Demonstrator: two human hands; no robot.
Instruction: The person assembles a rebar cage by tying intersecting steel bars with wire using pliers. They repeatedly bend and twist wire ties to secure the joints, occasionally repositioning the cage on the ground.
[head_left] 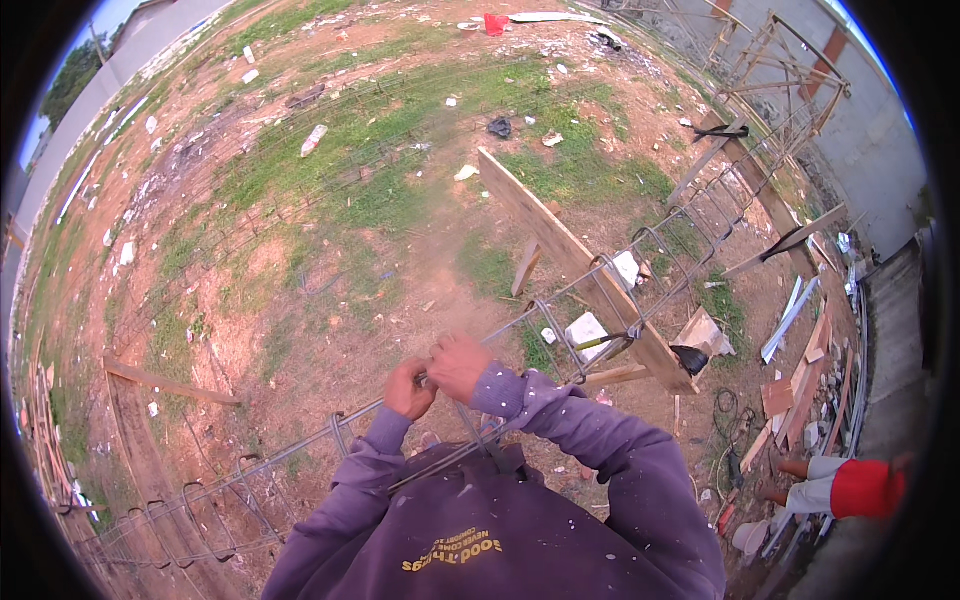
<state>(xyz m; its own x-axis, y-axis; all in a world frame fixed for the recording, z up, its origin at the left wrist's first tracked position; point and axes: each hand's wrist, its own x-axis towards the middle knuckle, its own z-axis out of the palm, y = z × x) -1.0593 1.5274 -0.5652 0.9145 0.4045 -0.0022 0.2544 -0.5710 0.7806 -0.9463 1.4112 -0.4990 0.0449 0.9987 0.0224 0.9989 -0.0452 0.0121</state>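
A long cage of steel rebar (290,450) with square stirrups crosses in front of me, from the lower left up to the upper right. At its top bar my left hand (408,388) is closed, the fingertips pinched together. Right beside it, touching it, my right hand (460,366) is also closed, its back toward me. Whatever lies between the fingers is hidden. A tool with a yellow-green handle (592,342) rests on the cage to the right of my hands.
A wooden plank (580,260) on stakes stands under the cage at the right; another board (170,382) is at the left. A person in a red top (868,503) is at the lower right, near scrap timber (800,385). A grey wall (880,130) bounds the right side.
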